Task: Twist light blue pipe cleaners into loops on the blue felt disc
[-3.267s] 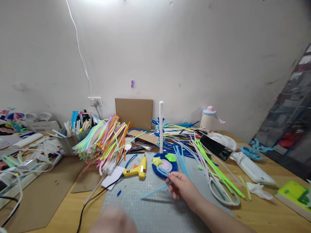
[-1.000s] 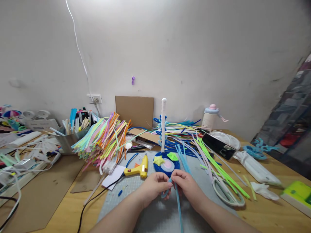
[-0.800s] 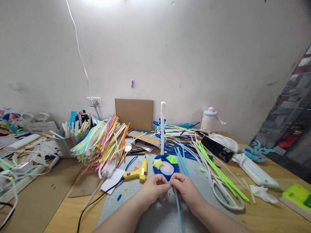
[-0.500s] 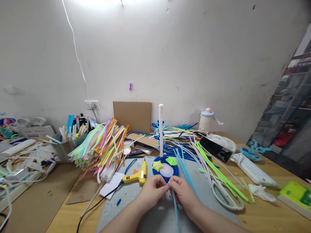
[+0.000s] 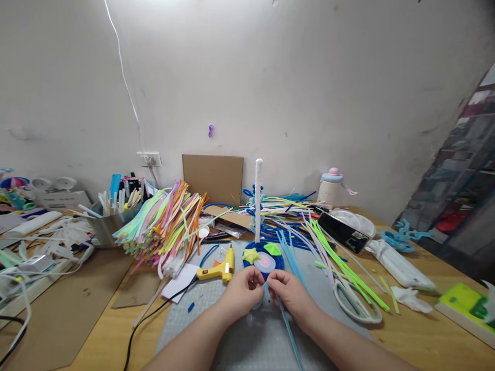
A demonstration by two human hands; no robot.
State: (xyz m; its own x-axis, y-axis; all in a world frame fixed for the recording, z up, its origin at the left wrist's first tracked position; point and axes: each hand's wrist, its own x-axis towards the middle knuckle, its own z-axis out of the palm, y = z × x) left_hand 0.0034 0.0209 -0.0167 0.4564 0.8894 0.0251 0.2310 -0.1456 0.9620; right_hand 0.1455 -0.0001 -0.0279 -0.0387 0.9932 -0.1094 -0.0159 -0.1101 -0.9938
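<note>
Already your base [image 5: 280, 262] carries its star [image 5: 251, 255], while your left hand [image 5: 240, 294] and right hand [image 5: 296, 299] pinch a pipe cleaner [image 5: 289, 332], tail uncurled.

Beyond the hands, the round blue base [image 5: 248, 262] looks fuzzy and matt. Left of them, the glue gun [image 5: 218, 270] is smooth yellow plastic and the bucket [image 5: 107, 230] dull, apparently brushed metal. Right of them, the phone [image 5: 341, 231] is glossy black; the table [image 5: 410, 337] around shows smooth, pale wood grain.
</note>
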